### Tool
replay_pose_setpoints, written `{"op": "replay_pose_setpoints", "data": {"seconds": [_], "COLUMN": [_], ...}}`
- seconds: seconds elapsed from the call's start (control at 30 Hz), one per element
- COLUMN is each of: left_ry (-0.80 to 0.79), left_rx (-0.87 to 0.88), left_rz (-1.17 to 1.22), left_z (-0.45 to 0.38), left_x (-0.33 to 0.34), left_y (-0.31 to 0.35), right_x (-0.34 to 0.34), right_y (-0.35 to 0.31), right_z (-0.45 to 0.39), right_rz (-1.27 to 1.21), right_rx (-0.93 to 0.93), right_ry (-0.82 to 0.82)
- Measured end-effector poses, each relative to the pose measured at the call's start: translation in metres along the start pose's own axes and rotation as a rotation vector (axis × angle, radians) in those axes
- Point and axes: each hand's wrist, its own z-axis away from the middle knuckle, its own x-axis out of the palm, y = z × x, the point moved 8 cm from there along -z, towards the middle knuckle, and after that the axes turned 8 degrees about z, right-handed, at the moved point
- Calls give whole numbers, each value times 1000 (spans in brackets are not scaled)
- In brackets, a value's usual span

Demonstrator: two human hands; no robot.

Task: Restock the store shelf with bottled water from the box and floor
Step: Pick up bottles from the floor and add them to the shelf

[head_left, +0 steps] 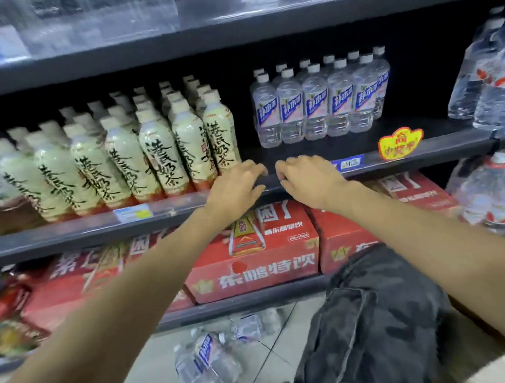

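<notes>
Several clear water bottles (317, 108) with blue-and-pink labels and white caps stand in rows at the back of the dark middle shelf (303, 151). More of the same bottles (206, 365) lie loose on the tiled floor below. My left hand (235, 186) and my right hand (308, 179) hover side by side at the shelf's front edge, fingers loosely curled over the rail. Neither hand holds a bottle. A bare stretch of shelf lies between my hands and the standing bottles.
Cream milk-tea bottles (161, 150) fill the shelf to the left. Large water jugs (493, 75) stand at the right. Red drink cartons (251, 253) sit on the lower shelf. My knee in dark camouflage trousers (372, 328) is at bottom right.
</notes>
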Motion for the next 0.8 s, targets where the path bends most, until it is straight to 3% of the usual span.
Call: {"op": "replay_pose_setpoints", "data": {"seconds": [0.4, 0.8], "left_ry": [-180, -404], "left_rx": [-240, -484], "left_rz": [40, 108], "left_z": [142, 231], "left_x": [72, 180], "left_y": [-81, -150], "right_x": [63, 178], "right_y": [-133, -230], "right_z": [6, 21], "right_rz": [-85, -139], "right_rx": [-168, -371], "right_ry": [-227, -539]}}
